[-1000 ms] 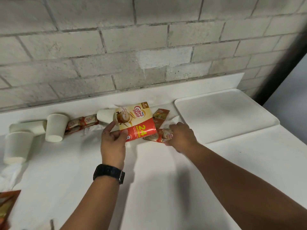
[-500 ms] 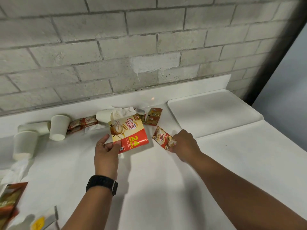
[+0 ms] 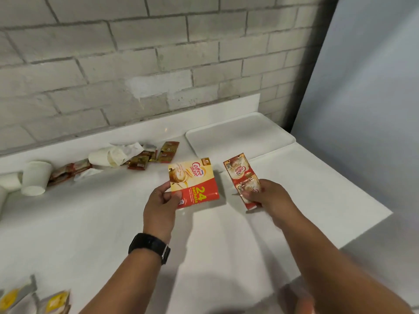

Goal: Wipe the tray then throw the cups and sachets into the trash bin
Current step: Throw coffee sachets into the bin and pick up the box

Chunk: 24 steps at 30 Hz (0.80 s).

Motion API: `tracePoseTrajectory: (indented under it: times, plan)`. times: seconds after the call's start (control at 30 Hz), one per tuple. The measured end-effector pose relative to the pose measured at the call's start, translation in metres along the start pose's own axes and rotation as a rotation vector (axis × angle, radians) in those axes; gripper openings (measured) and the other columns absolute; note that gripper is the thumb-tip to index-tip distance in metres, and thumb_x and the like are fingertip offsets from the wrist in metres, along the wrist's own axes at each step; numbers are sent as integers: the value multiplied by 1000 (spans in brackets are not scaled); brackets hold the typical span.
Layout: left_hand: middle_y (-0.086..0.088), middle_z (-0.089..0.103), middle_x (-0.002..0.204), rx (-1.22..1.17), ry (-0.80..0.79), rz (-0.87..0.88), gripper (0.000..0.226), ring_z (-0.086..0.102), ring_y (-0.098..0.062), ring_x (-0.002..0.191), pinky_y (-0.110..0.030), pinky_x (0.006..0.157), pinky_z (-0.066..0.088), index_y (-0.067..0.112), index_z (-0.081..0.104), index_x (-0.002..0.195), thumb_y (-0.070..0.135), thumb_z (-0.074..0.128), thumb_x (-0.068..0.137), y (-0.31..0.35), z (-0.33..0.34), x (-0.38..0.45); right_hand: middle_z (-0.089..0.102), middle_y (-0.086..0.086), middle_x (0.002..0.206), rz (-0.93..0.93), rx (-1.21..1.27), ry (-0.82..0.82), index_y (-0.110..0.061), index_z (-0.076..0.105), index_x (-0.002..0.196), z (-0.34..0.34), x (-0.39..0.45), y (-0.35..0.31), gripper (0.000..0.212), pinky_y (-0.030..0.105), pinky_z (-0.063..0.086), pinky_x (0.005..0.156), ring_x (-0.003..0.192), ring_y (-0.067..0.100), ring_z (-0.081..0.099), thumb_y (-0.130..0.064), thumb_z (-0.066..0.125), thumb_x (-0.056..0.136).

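My left hand (image 3: 161, 206) grips a yellow-and-red Coffee mate pack (image 3: 193, 181) above the white counter. My right hand (image 3: 268, 198) holds a strip of red Coffee mate sachets (image 3: 240, 175) just to its right. The white tray (image 3: 240, 137) lies bare at the back right corner of the counter. Along the wall lie brown sachets (image 3: 169, 151), more red sachets (image 3: 68, 172), a tipped paper cup (image 3: 106, 157) with crumpled tissue (image 3: 129, 148), and an upside-down paper cup (image 3: 36, 177).
A grey block wall backs the counter. The counter's right edge (image 3: 371, 225) drops to the floor. Yellow-labelled packets (image 3: 54, 302) lie at the front left. More white cups (image 3: 9, 182) sit at the far left edge.
My right hand lifted the red sachet strip off the counter and drew it toward me. My left hand pulled the pack back too. The view swung left, so the tray sits farther right.
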State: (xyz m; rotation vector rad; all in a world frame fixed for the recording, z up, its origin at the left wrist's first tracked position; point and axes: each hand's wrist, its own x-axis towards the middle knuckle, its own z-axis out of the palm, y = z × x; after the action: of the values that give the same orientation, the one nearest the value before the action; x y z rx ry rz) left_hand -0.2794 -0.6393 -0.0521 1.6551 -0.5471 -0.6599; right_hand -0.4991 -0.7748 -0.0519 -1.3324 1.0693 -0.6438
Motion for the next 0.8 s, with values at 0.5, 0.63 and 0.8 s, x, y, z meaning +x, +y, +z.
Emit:
tracePoseTrajectory:
  times: [0.5, 0.63, 0.8]
  plan:
    - [2, 66, 84, 176, -547, 126, 28, 66, -13, 85, -29, 78, 52, 40, 57, 97, 18, 69, 85, 5, 235, -175, 72, 7, 91, 270, 82, 466, -12, 63, 104, -259, -168, 109, 23, 27, 54, 58, 76, 21, 71, -11, 71, 83]
    - [9, 65, 78, 243, -633, 138, 29, 66, -10, 82, -27, 74, 51, 40, 58, 95, 16, 69, 85, -13, 273, -208, 70, 5, 91, 439, 19, 548, -8, 63, 109, -306, -196, 175, 29, 35, 56, 69, 82, 23, 68, -8, 70, 81]
    - [12, 67, 81, 390, -669, 63, 26, 64, -6, 84, -24, 74, 49, 42, 55, 92, 19, 66, 87, -52, 303, -226, 68, 13, 103, 623, -151, 478, -11, 64, 105, -340, -189, 248, 25, 41, 56, 84, 94, 33, 65, -8, 70, 81]
